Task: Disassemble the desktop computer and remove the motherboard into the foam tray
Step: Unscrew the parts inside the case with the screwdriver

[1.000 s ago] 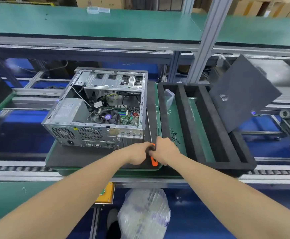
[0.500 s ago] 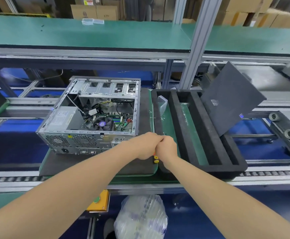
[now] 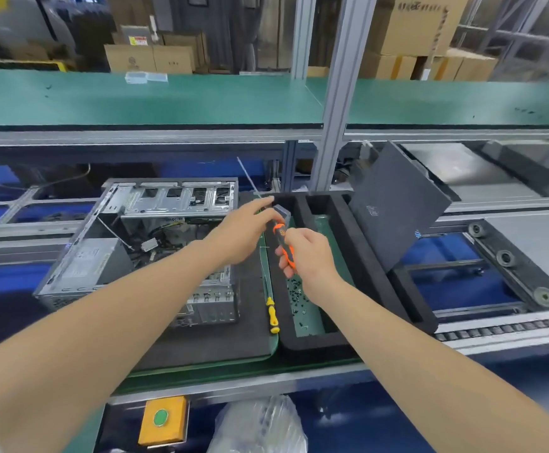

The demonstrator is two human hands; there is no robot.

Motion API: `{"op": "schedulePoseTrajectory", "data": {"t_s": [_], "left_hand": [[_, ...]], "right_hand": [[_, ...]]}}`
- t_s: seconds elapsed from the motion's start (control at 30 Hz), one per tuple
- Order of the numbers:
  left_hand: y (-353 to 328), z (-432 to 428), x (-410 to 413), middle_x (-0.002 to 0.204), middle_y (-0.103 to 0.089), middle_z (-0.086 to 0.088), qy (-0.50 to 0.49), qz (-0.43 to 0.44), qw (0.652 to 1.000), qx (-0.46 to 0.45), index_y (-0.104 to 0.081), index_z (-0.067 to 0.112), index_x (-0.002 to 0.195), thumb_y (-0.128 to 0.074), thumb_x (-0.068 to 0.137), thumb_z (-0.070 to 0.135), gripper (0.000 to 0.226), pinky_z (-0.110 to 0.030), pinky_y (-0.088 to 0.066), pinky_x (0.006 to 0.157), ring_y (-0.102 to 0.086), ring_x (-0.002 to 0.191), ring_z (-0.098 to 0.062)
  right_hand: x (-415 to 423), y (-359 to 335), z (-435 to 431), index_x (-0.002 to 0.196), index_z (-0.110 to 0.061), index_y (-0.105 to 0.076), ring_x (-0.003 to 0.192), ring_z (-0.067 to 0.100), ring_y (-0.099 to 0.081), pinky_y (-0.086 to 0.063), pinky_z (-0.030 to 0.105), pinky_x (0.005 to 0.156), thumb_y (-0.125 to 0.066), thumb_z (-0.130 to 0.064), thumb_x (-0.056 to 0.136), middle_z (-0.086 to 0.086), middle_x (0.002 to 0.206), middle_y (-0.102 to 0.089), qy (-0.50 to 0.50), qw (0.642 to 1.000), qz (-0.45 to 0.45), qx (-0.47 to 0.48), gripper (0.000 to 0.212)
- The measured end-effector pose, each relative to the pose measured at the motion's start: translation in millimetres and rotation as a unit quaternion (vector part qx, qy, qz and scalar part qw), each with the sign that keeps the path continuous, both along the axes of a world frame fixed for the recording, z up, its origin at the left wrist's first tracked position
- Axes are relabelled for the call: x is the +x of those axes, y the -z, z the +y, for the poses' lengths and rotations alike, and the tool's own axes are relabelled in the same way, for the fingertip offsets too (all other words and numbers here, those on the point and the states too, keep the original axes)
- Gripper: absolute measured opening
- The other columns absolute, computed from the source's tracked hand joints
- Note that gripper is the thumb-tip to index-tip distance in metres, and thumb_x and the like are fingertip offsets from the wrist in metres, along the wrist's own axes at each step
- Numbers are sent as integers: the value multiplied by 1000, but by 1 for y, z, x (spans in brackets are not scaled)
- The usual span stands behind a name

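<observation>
Right hand (image 3: 309,259) grips orange screwdriver (image 3: 280,232) over foam tray's (image 3: 315,346) left edge; left hand (image 3: 240,233) spread, fingertips at its shaft. Yellow screwdriver (image 3: 272,317) lies left of tray.

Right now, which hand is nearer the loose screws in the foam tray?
Right. The right hand, gripping the orange screwdriver, hovers just beyond the loose screws, over the foam tray. The left hand is farther away, up and left by the computer case.

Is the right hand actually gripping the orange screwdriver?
Touching. The head view shows the right hand with its fingers curled round the handle of the orange screwdriver, lifted above the foam tray.
</observation>
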State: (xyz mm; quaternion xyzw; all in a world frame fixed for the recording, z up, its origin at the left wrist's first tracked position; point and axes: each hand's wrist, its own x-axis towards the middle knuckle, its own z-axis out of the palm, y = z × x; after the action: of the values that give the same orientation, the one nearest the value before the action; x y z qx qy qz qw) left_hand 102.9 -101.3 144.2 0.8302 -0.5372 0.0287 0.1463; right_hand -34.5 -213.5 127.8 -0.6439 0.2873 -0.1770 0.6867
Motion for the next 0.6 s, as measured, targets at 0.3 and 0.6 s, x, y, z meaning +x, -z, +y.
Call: {"op": "schedulePoseTrajectory", "data": {"t_s": [0.3,0.6], "left_hand": [[-10,44,79,127,-64,-12,-193,-27,978,-69,-63,15,124,-42,110,23,27,-45,-39,88,-56,113,-37],[-18,127,150,115,-55,-11,-285,-5,953,-107,-77,20,119,-60,104,26,24,-41,-33,92,-44,109,-37]], "right_hand": [[34,-48,5,88,-6,-79,56,24,-64,-51,33,51,-65,-11,87,14,84,-74,21,994,-109,-12,15],[107,-82,38,102,-4,-68,58,20,-61,-52,33,56,-66,-3,89,7,70,-72,76,972,-220,27,13]]}}
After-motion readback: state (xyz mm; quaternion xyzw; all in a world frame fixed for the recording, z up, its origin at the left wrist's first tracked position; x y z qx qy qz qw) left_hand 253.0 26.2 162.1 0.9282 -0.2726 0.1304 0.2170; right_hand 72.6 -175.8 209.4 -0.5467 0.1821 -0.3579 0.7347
